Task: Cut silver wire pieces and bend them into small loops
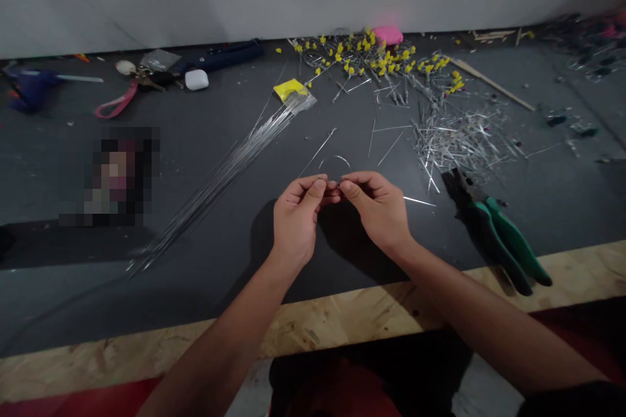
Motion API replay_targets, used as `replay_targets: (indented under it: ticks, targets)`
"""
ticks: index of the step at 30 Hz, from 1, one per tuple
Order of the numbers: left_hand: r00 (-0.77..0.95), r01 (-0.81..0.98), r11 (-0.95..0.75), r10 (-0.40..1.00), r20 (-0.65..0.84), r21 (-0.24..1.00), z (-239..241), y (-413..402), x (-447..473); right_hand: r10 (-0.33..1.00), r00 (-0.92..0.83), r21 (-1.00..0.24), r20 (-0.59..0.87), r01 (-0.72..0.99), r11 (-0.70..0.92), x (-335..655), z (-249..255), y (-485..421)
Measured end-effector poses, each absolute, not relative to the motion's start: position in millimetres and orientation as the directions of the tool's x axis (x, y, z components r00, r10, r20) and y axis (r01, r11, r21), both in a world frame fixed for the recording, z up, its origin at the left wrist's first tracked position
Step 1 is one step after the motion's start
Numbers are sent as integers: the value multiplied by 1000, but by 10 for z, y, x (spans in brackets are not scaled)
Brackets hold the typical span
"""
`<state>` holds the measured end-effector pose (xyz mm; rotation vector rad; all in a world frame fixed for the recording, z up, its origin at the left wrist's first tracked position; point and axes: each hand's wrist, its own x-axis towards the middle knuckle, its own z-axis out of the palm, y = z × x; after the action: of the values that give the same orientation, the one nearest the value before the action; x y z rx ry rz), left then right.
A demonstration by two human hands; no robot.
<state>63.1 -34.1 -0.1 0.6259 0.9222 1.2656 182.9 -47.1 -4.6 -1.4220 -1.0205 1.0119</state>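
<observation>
My left hand (297, 215) and my right hand (376, 207) meet over the dark mat, fingertips pinched together. Between them they hold a thin silver wire (334, 159) bent into a small loop that arches up above the fingers. A long bundle of straight wires (220, 176) in a clear sleeve lies to the left of my left hand. Green-handled pliers (493, 234) lie on the mat to the right of my right hand.
A heap of cut wire pieces (454, 137) lies right of centre, with yellow-tipped stems (376, 58) and a pink object (388, 34) behind. Keys with a pink strap (122, 94), a white case (196, 79) and a blue tool (29, 85) sit far left. A wooden table edge (317, 326) runs in front.
</observation>
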Motion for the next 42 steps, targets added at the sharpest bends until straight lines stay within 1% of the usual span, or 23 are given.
replay_targets:
  ticks: [12, 20, 32, 38, 42]
  targets:
    - [76, -525, 241, 969, -237, 816, 10, -339, 609, 958, 288, -989, -4, 140, -46, 1840, -21, -474]
    - [87, -533, 248, 967, -239, 809, 20, -338, 609, 965, 261, -992, -3, 124, -37, 1846, -15, -489]
    - [106, -516, 274, 961, -257, 812, 19, -336, 607, 980, 189, -997, -66, 27, -73, 1857, -6, -480]
    - [151, -558, 302, 953, -262, 773, 41, -321, 600, 980, 183, -994, -82, -90, -66, 1869, -50, -461]
    - [169, -560, 342, 939, -299, 755, 62, -302, 583, 980, 187, -992, -64, -116, -43, 1875, -55, -456]
